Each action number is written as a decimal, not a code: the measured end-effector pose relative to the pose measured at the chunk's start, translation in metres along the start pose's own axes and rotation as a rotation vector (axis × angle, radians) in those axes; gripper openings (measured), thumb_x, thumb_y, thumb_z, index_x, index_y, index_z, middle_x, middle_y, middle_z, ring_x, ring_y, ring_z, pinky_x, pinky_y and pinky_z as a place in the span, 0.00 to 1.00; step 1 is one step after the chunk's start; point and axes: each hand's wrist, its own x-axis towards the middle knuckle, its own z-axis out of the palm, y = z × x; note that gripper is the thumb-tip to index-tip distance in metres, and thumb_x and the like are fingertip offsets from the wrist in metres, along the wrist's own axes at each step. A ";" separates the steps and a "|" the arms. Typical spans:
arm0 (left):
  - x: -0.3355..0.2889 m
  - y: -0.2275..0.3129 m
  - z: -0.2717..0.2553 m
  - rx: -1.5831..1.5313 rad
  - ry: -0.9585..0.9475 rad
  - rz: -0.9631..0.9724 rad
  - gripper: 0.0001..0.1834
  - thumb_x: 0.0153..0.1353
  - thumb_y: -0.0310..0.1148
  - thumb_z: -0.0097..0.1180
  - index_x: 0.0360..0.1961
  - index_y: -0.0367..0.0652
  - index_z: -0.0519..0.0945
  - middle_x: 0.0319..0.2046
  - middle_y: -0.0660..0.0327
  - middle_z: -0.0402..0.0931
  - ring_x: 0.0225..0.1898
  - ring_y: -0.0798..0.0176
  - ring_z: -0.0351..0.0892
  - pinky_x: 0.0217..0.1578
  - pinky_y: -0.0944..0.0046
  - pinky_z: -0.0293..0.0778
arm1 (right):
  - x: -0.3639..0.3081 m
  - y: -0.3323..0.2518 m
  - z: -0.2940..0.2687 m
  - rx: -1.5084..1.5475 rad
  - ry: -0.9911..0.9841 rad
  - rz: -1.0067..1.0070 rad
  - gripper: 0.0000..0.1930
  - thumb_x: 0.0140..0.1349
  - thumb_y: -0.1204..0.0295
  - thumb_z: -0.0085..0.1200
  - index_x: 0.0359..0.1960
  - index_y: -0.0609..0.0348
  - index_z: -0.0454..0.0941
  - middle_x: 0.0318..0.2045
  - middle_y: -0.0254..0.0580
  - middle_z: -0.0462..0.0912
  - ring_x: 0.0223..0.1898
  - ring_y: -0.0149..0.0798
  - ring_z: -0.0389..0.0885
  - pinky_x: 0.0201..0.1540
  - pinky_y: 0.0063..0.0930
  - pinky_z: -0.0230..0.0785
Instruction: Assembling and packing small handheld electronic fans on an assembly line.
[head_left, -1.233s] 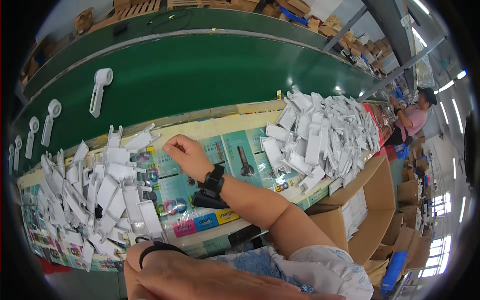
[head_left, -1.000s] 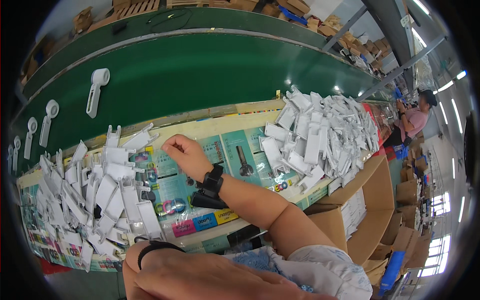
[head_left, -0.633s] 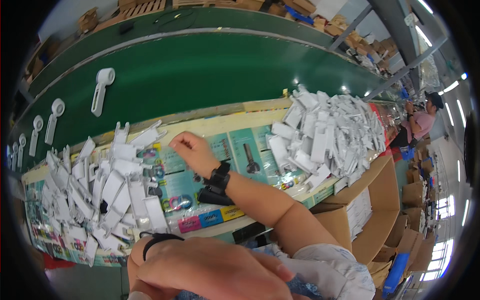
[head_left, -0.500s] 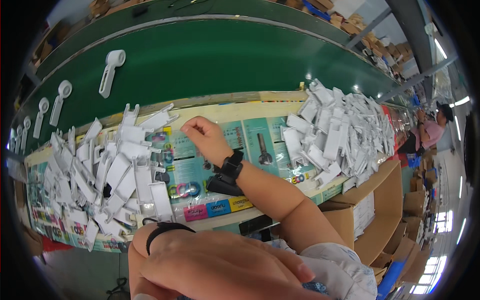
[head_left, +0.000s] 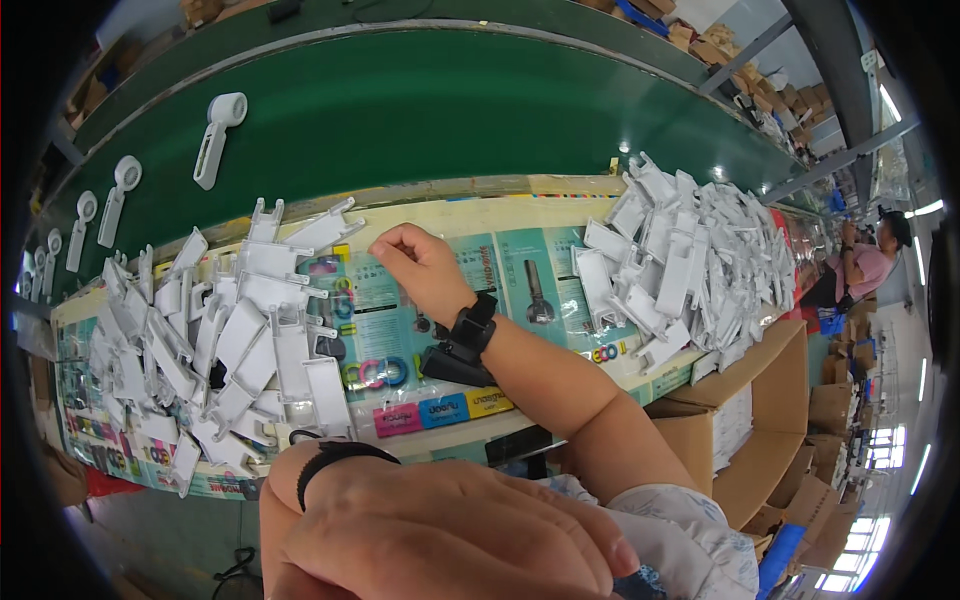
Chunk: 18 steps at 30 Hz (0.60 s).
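Observation:
My right hand [head_left: 423,270] is over the middle of the table, its fingers curled in and the thumb against the index finger. Nothing shows in it. A black device [head_left: 465,343] is strapped to that wrist. Close below the view, my left hand [head_left: 450,520] crosses toward the right, back side up, with its fingers stretched side by side and a black band [head_left: 340,462] at the wrist. No object shows in it; its palm is hidden. White plastic parts lie in a left heap [head_left: 235,340] and a right heap [head_left: 690,260], both apart from my hands.
A green conveyor belt [head_left: 420,110] runs behind the table, carrying several white ring-headed pieces [head_left: 215,135] at left. Printed sheets [head_left: 480,300] cover the tabletop. An open cardboard box [head_left: 775,400] stands at right. Farther right is another person [head_left: 862,265] in pink.
The view has shifted slightly. My left hand's fingers have moved a little to the right and show more fully. My right hand keeps its curled shape over the table.

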 end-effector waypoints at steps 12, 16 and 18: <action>0.001 -0.002 0.004 0.047 -0.026 0.037 0.31 0.55 0.60 0.49 0.40 0.38 0.73 0.26 0.49 0.72 0.27 0.49 0.73 0.39 0.45 0.70 | 0.000 0.008 0.001 -0.037 0.029 -0.039 0.08 0.59 0.69 0.53 0.33 0.62 0.74 0.24 0.30 0.75 0.26 0.22 0.69 0.29 0.18 0.64; -0.012 -0.013 0.004 0.098 0.083 0.161 0.25 0.60 0.55 0.46 0.36 0.40 0.75 0.26 0.52 0.73 0.25 0.51 0.73 0.39 0.45 0.72 | 0.001 0.008 0.001 -0.041 0.033 -0.125 0.08 0.59 0.69 0.53 0.32 0.61 0.75 0.23 0.29 0.75 0.23 0.21 0.69 0.24 0.17 0.62; -0.012 -0.024 0.001 0.094 0.047 0.236 0.24 0.60 0.54 0.45 0.34 0.40 0.75 0.25 0.53 0.73 0.25 0.51 0.74 0.39 0.45 0.73 | 0.002 0.007 0.000 -0.008 0.021 -0.074 0.08 0.59 0.69 0.53 0.33 0.61 0.75 0.23 0.29 0.74 0.23 0.21 0.68 0.22 0.16 0.62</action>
